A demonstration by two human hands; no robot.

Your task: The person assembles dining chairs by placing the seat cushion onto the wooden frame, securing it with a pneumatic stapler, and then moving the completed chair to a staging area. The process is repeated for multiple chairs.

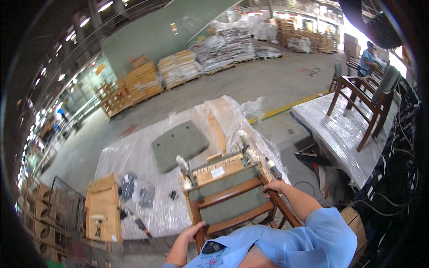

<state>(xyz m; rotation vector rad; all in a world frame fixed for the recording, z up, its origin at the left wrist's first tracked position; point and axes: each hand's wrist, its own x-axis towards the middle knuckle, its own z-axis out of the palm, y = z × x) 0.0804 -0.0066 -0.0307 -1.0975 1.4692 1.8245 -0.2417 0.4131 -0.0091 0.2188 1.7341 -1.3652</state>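
Observation:
A dark brown wooden chair frame (232,193) lies over a grey-green upholstered panel (232,206) in front of me. My left hand (192,231) grips its near left side. My right hand (275,186) is closed around its right side, fingers bent over the wood. Just beyond that hand is a corded power screwdriver (273,169); whether the hand touches it, I cannot tell. Against the chair's far side stands a wooden jig (203,175) with toggle clamps (183,167) and a paper label. Beyond it lies a grey-green cushion panel (180,145) with dark slots.
Plastic film covers the worktable (165,205). On the left are a second wooden jig (102,196), plastic bags (136,187) and another power screwdriver (140,224). To the right, an assembled chair (364,100) stands on a wrapped table (339,120). A person (368,60) sits farther back.

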